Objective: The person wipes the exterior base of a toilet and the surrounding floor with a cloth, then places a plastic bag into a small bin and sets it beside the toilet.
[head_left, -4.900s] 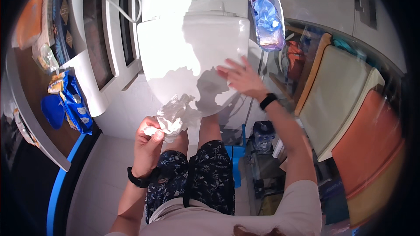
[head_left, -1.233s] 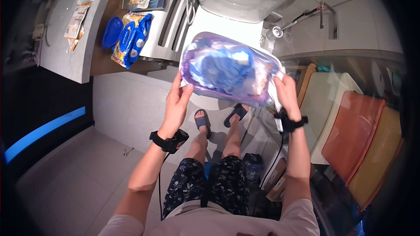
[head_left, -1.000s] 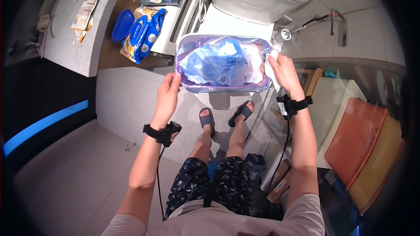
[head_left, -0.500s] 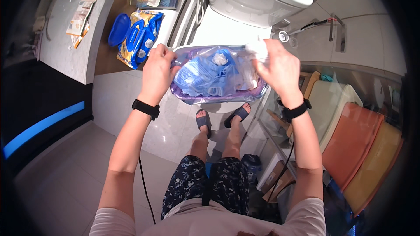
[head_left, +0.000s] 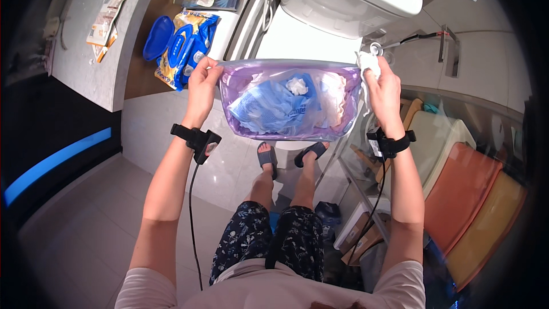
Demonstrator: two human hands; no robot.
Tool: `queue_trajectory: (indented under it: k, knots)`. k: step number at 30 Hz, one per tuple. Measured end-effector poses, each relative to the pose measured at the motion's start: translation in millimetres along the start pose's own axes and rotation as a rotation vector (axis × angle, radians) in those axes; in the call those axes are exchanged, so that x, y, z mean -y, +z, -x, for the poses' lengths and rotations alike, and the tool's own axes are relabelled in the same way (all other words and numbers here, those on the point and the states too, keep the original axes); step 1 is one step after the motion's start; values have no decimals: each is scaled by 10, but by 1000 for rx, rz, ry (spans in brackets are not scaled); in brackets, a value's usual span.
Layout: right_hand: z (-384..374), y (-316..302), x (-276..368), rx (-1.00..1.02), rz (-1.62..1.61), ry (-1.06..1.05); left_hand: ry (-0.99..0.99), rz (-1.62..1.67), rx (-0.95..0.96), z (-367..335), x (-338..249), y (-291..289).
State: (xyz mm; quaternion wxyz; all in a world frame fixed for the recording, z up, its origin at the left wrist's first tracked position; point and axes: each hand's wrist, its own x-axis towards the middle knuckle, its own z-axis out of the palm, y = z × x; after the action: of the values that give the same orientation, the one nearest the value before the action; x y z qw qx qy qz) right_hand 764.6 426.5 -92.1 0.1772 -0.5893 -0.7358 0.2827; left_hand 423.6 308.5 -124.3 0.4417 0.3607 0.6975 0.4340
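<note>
Between my hands is a bin lined with a translucent purple trash bag [head_left: 229,120], its mouth spread wide. Inside lie a crumpled blue plastic package [head_left: 269,106], a white tissue wad [head_left: 297,86] and pale crumpled waste [head_left: 333,100]. My left hand [head_left: 204,80] is closed on the bag's edge at the left corner of the rim. At the opposite corner my right hand [head_left: 388,91] grips a crumpled white tissue [head_left: 368,64]; whether its fingers also hold the bag, I cannot tell.
Behind the bin stands a white toilet [head_left: 343,3]. A wet-wipes pack [head_left: 182,46] with its blue lid raised lies at the left, near a grey countertop [head_left: 74,51]. Coloured cushioned panels [head_left: 460,189] lean at the right. My sandalled feet [head_left: 266,160] are below the bin.
My hands have moved apart to the bin's two sides, and the bag's mouth is stretched wider. The tissue has moved right with my right hand.
</note>
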Motion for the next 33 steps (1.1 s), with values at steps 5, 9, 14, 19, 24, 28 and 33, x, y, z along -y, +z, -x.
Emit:
queue_trajectory:
  k: [5,9,14,19,24,28,33]
  knots:
    - [-157,118,-325,106,-236,124,-84,62,-69,-124,79,58]
    - [-252,214,-608,420,-167,178,-598,268,179,-162,254,-45]
    - [53,258,-1012,356,-72,139,-635,776,292,64,606,-78]
    - [199,-334,-523,119,-139,94,-324,320,-213,726,575,-120]
    - [188,-453,79,219,174,100,629,-620,-86,1461,-416,664]
    - [191,-315,151,265,365,-77,579,-635,136,1463,-617,1602]
    - [339,-496,114,410,26,181,508,-883,52,1284,-454,2010]
